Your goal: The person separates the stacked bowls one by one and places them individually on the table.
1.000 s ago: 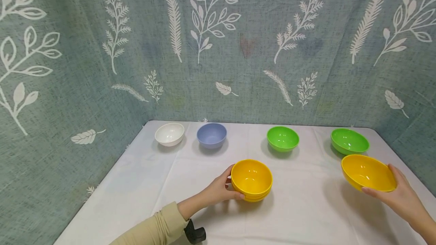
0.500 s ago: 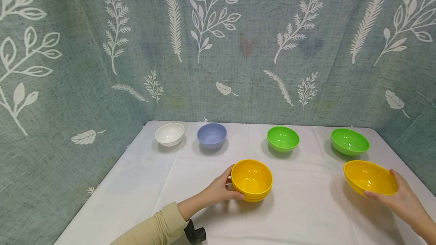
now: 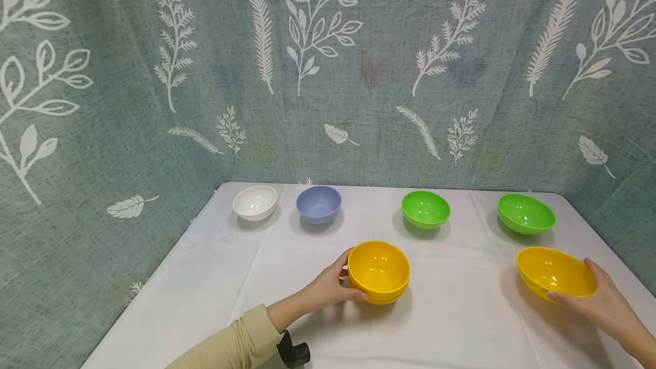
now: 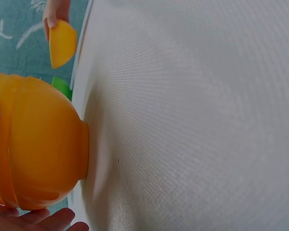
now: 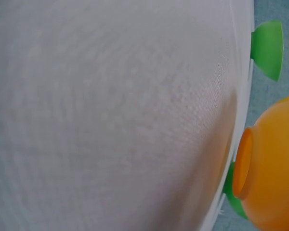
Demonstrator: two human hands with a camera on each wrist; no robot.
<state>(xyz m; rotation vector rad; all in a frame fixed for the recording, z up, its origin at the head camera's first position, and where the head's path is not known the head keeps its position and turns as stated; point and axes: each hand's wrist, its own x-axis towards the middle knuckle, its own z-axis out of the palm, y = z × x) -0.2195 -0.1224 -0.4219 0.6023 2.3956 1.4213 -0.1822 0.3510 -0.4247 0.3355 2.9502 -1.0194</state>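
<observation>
My left hand (image 3: 328,286) grips the side of a nested stack of yellow bowls (image 3: 380,271) near the middle of the table, thumb at the front and fingers behind. In the left wrist view, the foot of the stack (image 4: 43,144) is right at the white cloth, and fingertips (image 4: 58,220) lie along its side. Over at the right, my right hand (image 3: 610,306) holds a single yellow bowl (image 3: 553,272) by its near right side, the bowl tilted a little. Its foot ring shows in the right wrist view, where this bowl (image 5: 274,163) hangs above the table.
Along the back of the white-clothed table (image 3: 461,318) stand a white bowl (image 3: 255,204), a blue bowl (image 3: 319,205), a green bowl (image 3: 425,209) and a second green bowl (image 3: 525,214). A patterned curtain (image 3: 328,147) rises behind them and at both sides.
My right hand has lowered the single yellow bowl and brought it toward me, away from the right green bowl it overlapped. The left hand and the stack have stayed put.
</observation>
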